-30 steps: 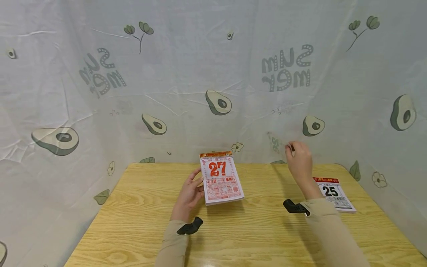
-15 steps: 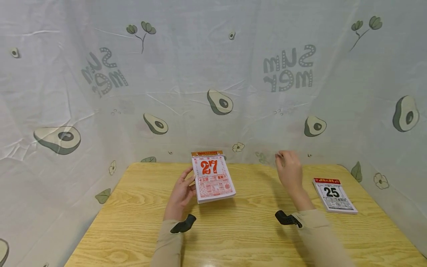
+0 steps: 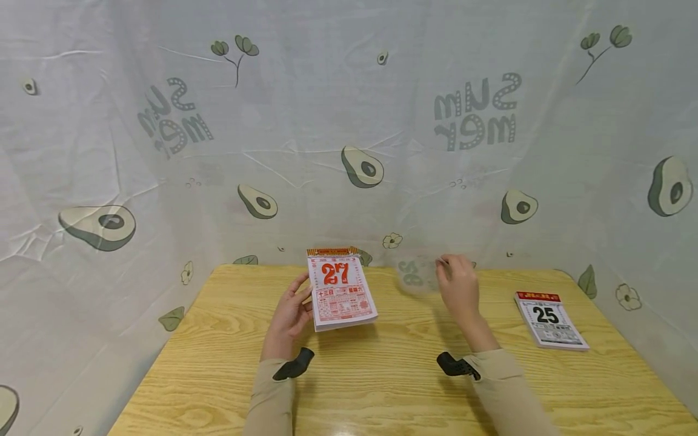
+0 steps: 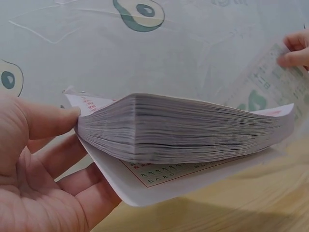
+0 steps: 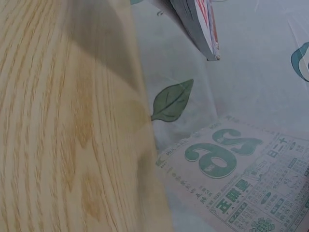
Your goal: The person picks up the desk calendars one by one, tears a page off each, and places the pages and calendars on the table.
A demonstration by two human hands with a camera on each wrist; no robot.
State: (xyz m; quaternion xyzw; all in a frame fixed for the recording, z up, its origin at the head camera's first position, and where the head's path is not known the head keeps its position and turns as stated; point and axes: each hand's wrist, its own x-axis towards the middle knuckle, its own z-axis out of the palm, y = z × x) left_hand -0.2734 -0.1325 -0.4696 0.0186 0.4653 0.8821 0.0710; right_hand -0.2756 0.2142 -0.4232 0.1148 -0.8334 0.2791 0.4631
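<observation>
My left hand (image 3: 288, 320) holds a thick tear-off calendar (image 3: 343, 289) by its left edge, raised above the table and tilted, with a red 27 on its top sheet. In the left wrist view the thumb lies on the side of the calendar's page block (image 4: 193, 133), and the other fingers are behind its backing. To the right, my right hand (image 3: 460, 292) pinches a thin loose calendar page (image 3: 411, 274) at its edge. That page is blurred in the head view; the right wrist view shows a green 26 on the sheet (image 5: 227, 159). It hangs apart from the calendar.
A second tear-off calendar (image 3: 552, 321), with a red header and a black 25, lies at the right of the wooden table (image 3: 392, 381). A pale curtain (image 3: 305, 109) printed with avocados hangs behind and along both sides.
My right hand has moved left and down with the loose page, which has swung about. My left hand and the calendar have shifted left. The second calendar, partly covered before, shows whole.
</observation>
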